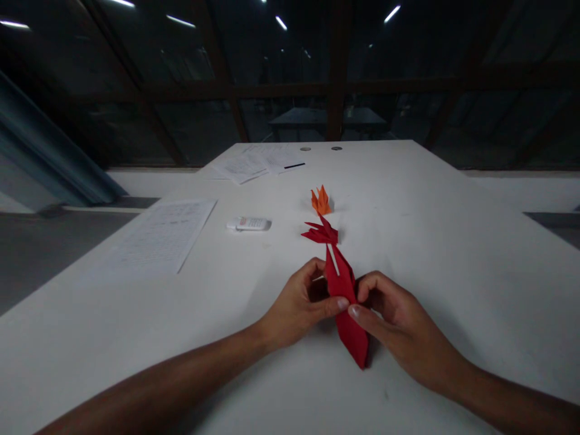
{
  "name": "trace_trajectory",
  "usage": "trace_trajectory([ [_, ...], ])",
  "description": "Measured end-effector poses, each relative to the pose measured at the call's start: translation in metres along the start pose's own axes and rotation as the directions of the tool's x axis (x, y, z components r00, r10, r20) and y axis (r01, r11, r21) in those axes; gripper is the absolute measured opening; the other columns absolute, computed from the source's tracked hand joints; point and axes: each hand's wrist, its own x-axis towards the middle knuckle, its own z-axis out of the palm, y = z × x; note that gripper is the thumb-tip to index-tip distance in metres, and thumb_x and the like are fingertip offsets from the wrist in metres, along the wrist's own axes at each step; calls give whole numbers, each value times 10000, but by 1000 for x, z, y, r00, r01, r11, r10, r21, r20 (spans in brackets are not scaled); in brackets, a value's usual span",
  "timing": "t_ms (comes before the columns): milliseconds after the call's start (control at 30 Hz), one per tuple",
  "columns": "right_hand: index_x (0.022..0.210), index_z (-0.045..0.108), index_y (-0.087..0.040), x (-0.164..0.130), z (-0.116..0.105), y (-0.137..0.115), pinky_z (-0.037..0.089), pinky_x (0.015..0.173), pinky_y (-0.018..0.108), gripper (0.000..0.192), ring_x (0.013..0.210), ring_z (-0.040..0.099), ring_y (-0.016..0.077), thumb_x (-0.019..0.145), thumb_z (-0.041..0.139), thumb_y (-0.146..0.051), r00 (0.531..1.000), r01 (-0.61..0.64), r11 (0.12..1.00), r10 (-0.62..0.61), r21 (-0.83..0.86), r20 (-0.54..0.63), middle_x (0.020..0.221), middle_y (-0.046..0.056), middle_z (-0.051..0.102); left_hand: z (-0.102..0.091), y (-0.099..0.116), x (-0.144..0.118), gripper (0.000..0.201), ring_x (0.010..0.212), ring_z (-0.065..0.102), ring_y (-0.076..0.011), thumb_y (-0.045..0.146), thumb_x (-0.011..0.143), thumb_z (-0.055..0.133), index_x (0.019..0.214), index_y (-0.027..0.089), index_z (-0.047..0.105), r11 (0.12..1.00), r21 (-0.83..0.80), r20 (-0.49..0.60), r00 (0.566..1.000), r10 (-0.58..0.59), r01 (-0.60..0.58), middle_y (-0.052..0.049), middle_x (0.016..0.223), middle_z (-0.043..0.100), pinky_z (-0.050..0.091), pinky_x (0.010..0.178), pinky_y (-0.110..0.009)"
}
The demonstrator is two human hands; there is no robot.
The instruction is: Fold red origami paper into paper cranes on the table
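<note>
Left hand [301, 305] and right hand [389, 317] both pinch red folded paper [344, 302] at middle. Risk: uneven pressure skews crease, or thin paper tears.

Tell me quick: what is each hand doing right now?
Left hand: closed, pinching the red folded paper at its middle.
Right hand: closed, pinching the same paper from the other side.

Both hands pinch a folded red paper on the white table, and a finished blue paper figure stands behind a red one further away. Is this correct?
One detail is wrong: the far figure is orange, not blue. The head view shows the left hand and right hand pinching the folded red paper on the white table, with an orange paper figure behind a red one.
</note>
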Motion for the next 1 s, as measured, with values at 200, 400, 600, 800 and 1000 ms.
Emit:
trace_trajectory([
  [200, 913, 574, -234, 1, -1, 2, 440, 730, 272, 132, 800, 539, 144, 970, 650, -327, 999, -32, 999, 32, -11, -13, 861, -23, 594, 1, 1, -1, 385, 792, 597, -113, 241, 778, 854, 912, 183, 498, 999, -30, -52, 998, -25, 24, 3, 910, 636, 491, 737, -262],
  [400, 923, 585, -227, 4, -5, 4, 450, 711, 279, 192, 792, 570, 145, 956, 673, -395, 998, -54, 993, 57, 103, -29, 884, -10, 635, 3, 2, -4, 303, 932, 625, -182, 272, 795, 837, 980, 129, 643, 998, -4, 36, 997, -66, 66, -75, 1027, 659, 501, 880, -349],
  [600, 948, 609, -227, 6, -4, 7, 488, 768, 287, 193, 836, 611, 156, 939, 695, -399, 998, -51, 990, 54, 132, -21, 899, -8, 668, 2, 1, -4, 237, 937, 622, -183, 280, 846, 794, 983, 130, 671, 999, 45, 47, 998, -31, 29, -74, 1036, 640, 502, 880, -353],
  [800, 920, 632, -220, 8, -6, 10, 486, 769, 302, 204, 827, 614, 164, 924, 706, -410, 996, -51, 996, 56, 79, -64, 895, 1, 677, 2, 0, -4, 200, 888, 607, -150, 281, 872, 769, 889, 136, 633, 997, 67, 19, 1000, 23, -25, -45, 980, 628, 494, 833, -315],
  [1000, 920, 639, -225, 7, -4, 11, 487, 716, 303, 219, 797, 617, 171, 899, 732, -422, 990, -40, 998, 44, 38, -138, 882, 8, 676, 3, -4, -4, 337, 834, 616, -134, 269, 840, 805, 947, 185, 496, 999, -14, -37, 998, -47, 46, -11, 932, 641, 476, 756, -285],
])
